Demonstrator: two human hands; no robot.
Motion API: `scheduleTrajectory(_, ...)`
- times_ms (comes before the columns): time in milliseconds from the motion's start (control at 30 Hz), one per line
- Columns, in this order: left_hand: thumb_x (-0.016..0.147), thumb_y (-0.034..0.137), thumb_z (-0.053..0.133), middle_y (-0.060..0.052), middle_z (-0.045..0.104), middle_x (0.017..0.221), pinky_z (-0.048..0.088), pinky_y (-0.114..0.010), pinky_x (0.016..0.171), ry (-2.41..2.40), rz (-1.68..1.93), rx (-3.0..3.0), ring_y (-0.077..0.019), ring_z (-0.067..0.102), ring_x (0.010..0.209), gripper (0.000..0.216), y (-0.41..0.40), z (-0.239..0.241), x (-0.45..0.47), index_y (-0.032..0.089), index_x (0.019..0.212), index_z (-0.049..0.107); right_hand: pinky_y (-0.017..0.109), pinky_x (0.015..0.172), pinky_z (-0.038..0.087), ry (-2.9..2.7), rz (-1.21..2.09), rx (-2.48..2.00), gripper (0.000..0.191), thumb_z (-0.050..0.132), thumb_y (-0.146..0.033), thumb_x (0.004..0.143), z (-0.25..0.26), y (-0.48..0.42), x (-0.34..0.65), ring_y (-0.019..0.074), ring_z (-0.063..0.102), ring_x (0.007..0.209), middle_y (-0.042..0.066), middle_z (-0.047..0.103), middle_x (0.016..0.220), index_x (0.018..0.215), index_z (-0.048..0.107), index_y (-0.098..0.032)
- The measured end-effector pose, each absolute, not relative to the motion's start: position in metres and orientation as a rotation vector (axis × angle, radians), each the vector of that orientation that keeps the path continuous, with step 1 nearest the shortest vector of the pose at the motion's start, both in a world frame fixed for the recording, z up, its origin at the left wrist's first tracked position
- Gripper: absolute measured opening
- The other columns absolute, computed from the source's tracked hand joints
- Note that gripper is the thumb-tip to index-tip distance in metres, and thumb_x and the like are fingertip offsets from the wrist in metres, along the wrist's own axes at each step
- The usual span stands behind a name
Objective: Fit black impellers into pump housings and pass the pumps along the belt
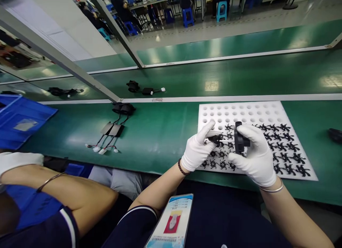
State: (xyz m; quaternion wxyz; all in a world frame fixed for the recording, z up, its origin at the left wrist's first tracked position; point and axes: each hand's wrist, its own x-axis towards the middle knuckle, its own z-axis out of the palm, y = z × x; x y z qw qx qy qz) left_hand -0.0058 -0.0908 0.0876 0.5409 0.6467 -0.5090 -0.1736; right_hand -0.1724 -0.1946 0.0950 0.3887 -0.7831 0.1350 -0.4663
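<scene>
My left hand (198,149), in a white glove, pinches a small black impeller (215,138) between thumb and fingers. My gloved right hand (255,156) is closed around a black round plastic housing (239,139) with a short neck, held on edge just right of the impeller. The two parts are apart, with a thin light line visible between them. Both hands are above a white foam tray (278,109) with round holes. Rows of black bladed impellers (286,157) sit in its nearer part, some hidden by my hands.
Left on the green bench (160,134) lie two black blower units (123,108) with wired boxes and white plugs. Another wired unit (133,86) lies beyond the white rail. A blue bin (32,120) and a co-worker's arm (72,180) are at left. A black object (335,135) lies far right.
</scene>
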Motion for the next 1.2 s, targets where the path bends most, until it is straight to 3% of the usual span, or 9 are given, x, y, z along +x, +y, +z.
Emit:
scheduleTrajectory(167, 0.085, 0.009, 0.062, -0.002, 0.075, 0.114, 0.054, -0.029, 0.105, -1.347, -0.226, 1.496, -0.0163, 0.069, 0.112, 0.064, -0.091, 0.091, -0.007, 0.025, 0.145, 0.046, 0.045, 0.097, 0.054, 0.323, -1.277, -2.24, 0.072, 0.083, -0.043, 0.074, 0.101, -0.196, -0.167, 0.0282, 0.06, 0.114, 0.012, 0.055, 0.127, 0.138, 0.053, -0.03)
scheduleTrajectory(467, 0.093, 0.012, 0.055, -0.006, 0.073, 0.114, 0.06, -0.031, 0.091, -1.728, 0.113, 1.494, -0.018, 0.071, 0.101, 0.062, -0.093, 0.099, 0.0, 0.027, 0.15, 0.035, 0.049, 0.1, 0.053, 0.398, -1.237, -2.29, 0.064, 0.078, -0.046, 0.078, 0.094, -0.198, -0.169, 0.0305, 0.061, 0.117, 0.014, 0.057, 0.128, 0.131, 0.051, -0.025)
scheduleTrajectory(700, 0.09, 0.032, 0.067, -0.012, 0.064, 0.132, 0.058, -0.035, 0.094, -1.662, -0.022, 1.39, -0.0218, 0.069, 0.107, 0.084, -0.093, 0.111, -0.011, 0.029, 0.157, 0.017, 0.04, 0.095, 0.054, 0.513, -0.973, -1.378, 0.065, 0.064, -0.064, 0.084, 0.086, -0.18, -0.153, 0.0235, 0.063, 0.111, 0.01, 0.06, 0.125, 0.134, 0.051, -0.024)
scheduleTrajectory(767, 0.082, 0.045, 0.074, -0.013, 0.058, 0.139, 0.053, -0.041, 0.102, -1.504, -0.173, 1.38, -0.0257, 0.064, 0.118, 0.096, -0.095, 0.108, -0.013, 0.03, 0.157, 0.017, 0.033, 0.075, 0.057, 0.52, -0.882, -0.944, 0.057, 0.053, -0.067, 0.088, 0.092, -0.174, -0.144, 0.0199, 0.066, 0.093, 0.008, 0.065, 0.107, 0.123, 0.058, -0.022)
scheduleTrajectory(900, 0.083, 0.067, 0.06, -0.016, 0.036, 0.158, 0.039, -0.05, 0.115, -1.343, -0.555, 1.274, -0.0326, 0.042, 0.142, 0.097, -0.097, 0.097, -0.021, 0.029, 0.159, 0.011, 0.023, 0.043, 0.042, 0.527, -0.665, -0.405, 0.059, 0.054, -0.073, 0.08, 0.099, -0.176, -0.128, 0.0142, 0.057, 0.06, 0.004, 0.062, 0.077, 0.1, 0.064, -0.018)
scheduleTrajectory(967, 0.091, 0.063, 0.05, -0.016, 0.054, 0.144, 0.038, -0.05, 0.115, -1.331, -0.729, 1.215, -0.0298, 0.054, 0.131, 0.082, -0.091, 0.095, -0.03, 0.027, 0.158, 0.018, 0.02, 0.041, 0.039, 0.548, -0.69, -0.256, 0.054, 0.055, -0.071, 0.08, 0.1, -0.186, -0.124, 0.0122, 0.054, 0.058, 0.003, 0.062, 0.077, 0.096, 0.063, -0.019)
scheduleTrajectory(1033, 0.096, 0.055, 0.048, -0.009, 0.074, 0.102, 0.034, -0.051, 0.116, -1.426, -0.801, 1.13, -0.025, 0.068, 0.105, 0.065, -0.079, 0.095, -0.037, 0.024, 0.151, 0.034, 0.018, 0.039, 0.036, 0.571, -0.71, -0.141, 0.053, 0.052, -0.071, 0.082, 0.103, -0.201, -0.126, 0.0109, 0.051, 0.056, 0.003, 0.061, 0.076, 0.094, 0.061, -0.02)
scheduleTrajectory(1100, 0.096, 0.05, 0.05, -0.001, 0.07, 0.071, 0.035, -0.049, 0.115, -1.452, -0.789, 1.072, -0.0198, 0.069, 0.082, 0.053, -0.066, 0.096, -0.038, 0.024, 0.142, 0.048, 0.017, 0.039, 0.033, 0.551, -0.688, -0.108, 0.054, 0.049, -0.072, 0.083, 0.108, -0.215, -0.13, 0.0098, 0.048, 0.054, 0.003, 0.058, 0.073, 0.094, 0.059, -0.019)
scheduleTrajectory(1200, 0.094, 0.052, 0.055, 0.001, 0.062, 0.061, 0.047, -0.042, 0.101, -1.155, -0.704, 1.122, -0.019, 0.066, 0.078, 0.052, -0.052, 0.095, -0.028, 0.022, 0.136, 0.054, 0.015, 0.04, 0.03, 0.481, -0.674, -0.194, 0.054, 0.048, -0.069, 0.085, 0.117, -0.226, -0.135, 0.0081, 0.044, 0.054, 0.003, 0.056, 0.075, 0.099, 0.059, -0.018)
